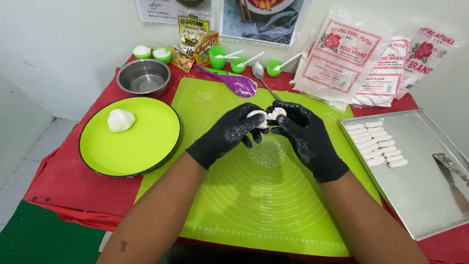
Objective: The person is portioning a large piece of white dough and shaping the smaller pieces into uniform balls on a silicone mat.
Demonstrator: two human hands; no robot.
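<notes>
Both my hands wear black gloves dusted with flour. My left hand point(229, 133) and my right hand point(305, 137) meet above the green silicone mat point(254, 205) and together grip a small piece of white dough point(269, 116) between their fingertips. A bigger lump of white dough point(120, 120) rests on the green plate point(141, 151) to the left. On the right, a metal tray point(425, 195) holds several short white dough sticks point(378, 143) in two rows.
A steel bowl point(143, 77), small green cups point(218, 57) with spoons, a purple spatula point(234, 82), a metal spoon point(259, 72) and seasoning sachets stand at the back. Flour bags point(342, 58) lean on the wall at right. A scraper point(452, 171) lies on the tray.
</notes>
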